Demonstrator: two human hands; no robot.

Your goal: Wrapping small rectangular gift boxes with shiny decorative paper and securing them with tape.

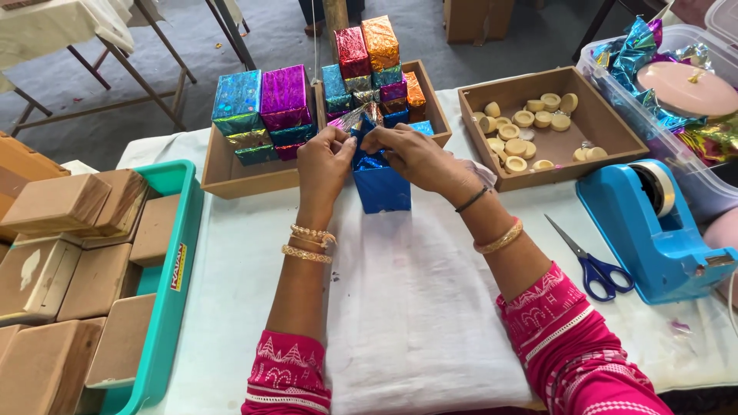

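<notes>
A small box wrapped in shiny blue foil [381, 187] stands upright on the white cloth [415, 307] at the table's middle. My left hand [324, 163] and my right hand [413, 155] both pinch the foil at its top end, fingers meeting above the box. Both wrists wear gold bangles and the sleeves are pink. The top fold itself is hidden behind my fingers.
A wooden tray [231, 178] behind holds several foil-wrapped boxes stacked in many colours. Another wooden tray [600, 123] holds small round pale caps. A blue tape dispenser [653, 230] and blue-handled scissors [592, 265] lie right. A teal bin [165, 300] with plain brown boxes sits left.
</notes>
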